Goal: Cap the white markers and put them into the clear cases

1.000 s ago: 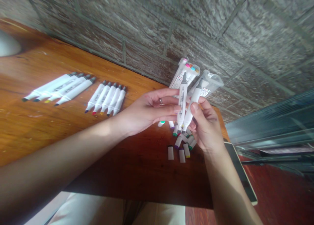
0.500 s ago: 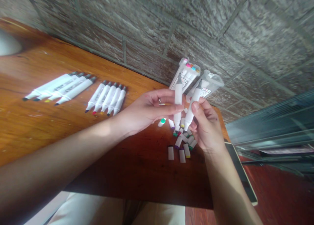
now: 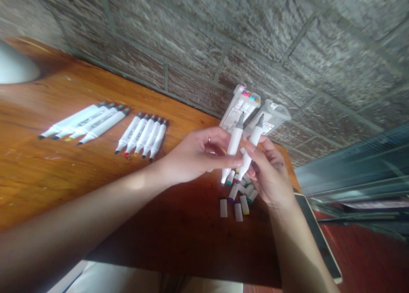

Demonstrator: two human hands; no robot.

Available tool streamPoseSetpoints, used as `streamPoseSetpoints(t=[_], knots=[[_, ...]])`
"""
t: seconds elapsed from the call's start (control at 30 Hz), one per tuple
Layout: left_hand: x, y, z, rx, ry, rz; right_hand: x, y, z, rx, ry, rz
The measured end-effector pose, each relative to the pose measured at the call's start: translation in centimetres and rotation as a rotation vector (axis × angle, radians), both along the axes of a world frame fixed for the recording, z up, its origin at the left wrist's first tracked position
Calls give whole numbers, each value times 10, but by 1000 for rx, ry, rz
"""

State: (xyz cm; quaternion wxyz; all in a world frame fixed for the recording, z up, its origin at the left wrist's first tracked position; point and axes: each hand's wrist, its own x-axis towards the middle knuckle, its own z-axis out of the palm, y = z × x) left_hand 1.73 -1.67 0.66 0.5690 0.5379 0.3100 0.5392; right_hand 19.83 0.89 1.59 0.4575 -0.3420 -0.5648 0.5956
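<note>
My left hand (image 3: 194,158) is closed to a pinch, fingers and thumb gripping one white marker (image 3: 235,140) with its grey end up. My right hand (image 3: 271,173) grips a second marker (image 3: 254,136) the same way, thumb across its barrel. Both are raised side by side over the desk (image 3: 179,224), tilted. Below them lies a loose cluster of caps (image 3: 233,193). Just beyond stand a filled box (image 3: 230,119) and a clear box (image 3: 278,113), near the brick wall (image 3: 191,33). Off to my left lie a row of five markers (image 3: 142,136) and, farther left, four more markers (image 3: 92,121). A phone (image 3: 315,229) lies by my right forearm.
</note>
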Motion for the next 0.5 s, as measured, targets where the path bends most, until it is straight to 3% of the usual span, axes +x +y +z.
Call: streamPoseSetpoints(t=[0.17,0.5], knots=[[2,-6,2,41,57,-15,10,-1,3,42,-100,44],[3,-12,5,49,75,42,4,-6,10,199,-81,107]])
